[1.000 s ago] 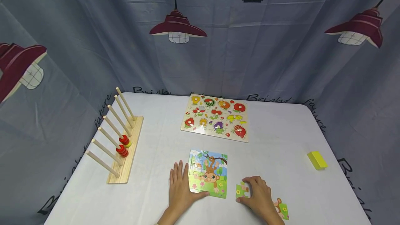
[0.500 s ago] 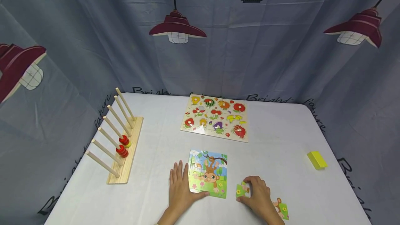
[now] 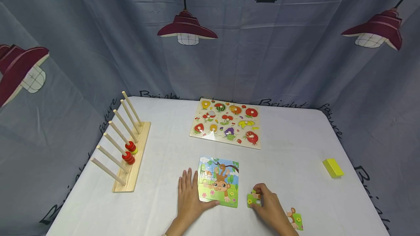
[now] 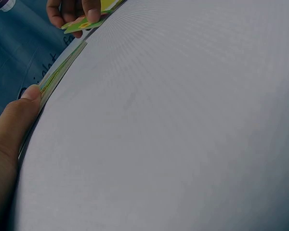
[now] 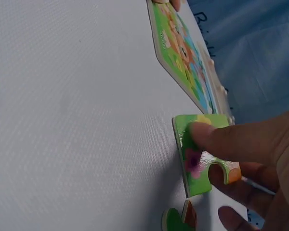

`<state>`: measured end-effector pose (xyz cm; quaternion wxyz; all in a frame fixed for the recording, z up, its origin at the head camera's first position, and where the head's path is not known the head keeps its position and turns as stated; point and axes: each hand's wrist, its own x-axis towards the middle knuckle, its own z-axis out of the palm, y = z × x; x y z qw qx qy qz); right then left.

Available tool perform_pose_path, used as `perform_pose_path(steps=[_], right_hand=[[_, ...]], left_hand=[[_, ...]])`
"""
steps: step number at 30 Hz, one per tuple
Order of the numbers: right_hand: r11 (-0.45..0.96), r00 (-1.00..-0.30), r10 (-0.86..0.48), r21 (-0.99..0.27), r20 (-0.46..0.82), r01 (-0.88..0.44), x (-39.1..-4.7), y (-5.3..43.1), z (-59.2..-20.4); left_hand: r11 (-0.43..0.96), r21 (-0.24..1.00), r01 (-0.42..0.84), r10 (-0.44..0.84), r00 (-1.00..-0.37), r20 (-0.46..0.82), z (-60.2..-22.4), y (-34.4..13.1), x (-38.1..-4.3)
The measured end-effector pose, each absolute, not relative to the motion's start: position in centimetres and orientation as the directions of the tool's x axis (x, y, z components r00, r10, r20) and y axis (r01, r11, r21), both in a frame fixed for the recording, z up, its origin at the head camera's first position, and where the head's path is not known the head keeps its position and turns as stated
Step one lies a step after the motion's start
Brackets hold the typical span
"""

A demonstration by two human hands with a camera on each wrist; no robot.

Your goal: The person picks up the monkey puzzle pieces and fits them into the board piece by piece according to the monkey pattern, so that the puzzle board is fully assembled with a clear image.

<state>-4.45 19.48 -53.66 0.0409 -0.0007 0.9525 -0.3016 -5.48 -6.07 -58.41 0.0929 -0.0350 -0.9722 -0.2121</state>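
Note:
In the head view, a monkey jigsaw puzzle point(image 3: 218, 183) lies on the white table. My left hand point(image 3: 190, 197) rests at its left edge, fingers straight, with the thumb point(image 4: 31, 96) on the lower edge. To the right of the puzzle, my right hand point(image 3: 269, 207) pinches a green puzzle piece point(image 3: 250, 200) between thumb and fingers. Up close in the right wrist view, this puzzle piece point(image 5: 195, 166) shows a pink flower and a rounded notch, and it is tilted off the tablecloth. Another loose puzzle piece point(image 3: 298, 220) lies beside the right wrist.
Behind the puzzle lies a wooden fruit board point(image 3: 226, 124). A wooden peg stand point(image 3: 134, 177) with red and yellow rings on two pegs stands at the left. Far right sits a yellow block point(image 3: 333, 168). A grey curtain point(image 3: 223, 68) surrounds the table point(image 3: 164, 148).
My right hand has drawn its fingers together on the puzzle piece and tilted it up, shifting slightly left. The left hand has stayed in place on the puzzle.

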Motion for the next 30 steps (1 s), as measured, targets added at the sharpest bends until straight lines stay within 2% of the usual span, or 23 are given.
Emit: perform_pose_path(steps=[6, 10, 20, 26, 30], right_hand=[[0.800, -0.995, 0.005, -0.597, -0.096, 0.061, -4.4, 19.5, -53.2], [0.750, -0.996, 0.031, -0.656, -0.083, 0.078, -4.4, 19.5, -53.2], [0.513, -0.998, 0.061, -0.857, -0.020, 0.048, -4.7, 18.5, -54.3], [0.297, -0.989, 0.080, -0.945, -0.121, 0.140, -5.7, 16.8, -54.0], [0.214, -0.987, 0.042, -0.964, -0.154, 0.159, -6.5, 15.1, -54.0]], left_hand=[[0.909, 0.402, 0.109, 0.032, -0.980, 0.194, -58.4, -6.1, -5.4], [0.909, 0.403, 0.107, 0.033, -0.982, 0.188, -58.3, -6.1, -5.4], [0.910, 0.399, 0.108, 0.034, -0.982, 0.187, -58.3, -5.9, -5.5], [0.907, 0.408, 0.102, 0.032, -0.984, 0.177, -58.2, -5.9, -5.5], [0.909, 0.406, 0.096, 0.027, -0.985, 0.173, -58.2, -6.0, -5.5]])
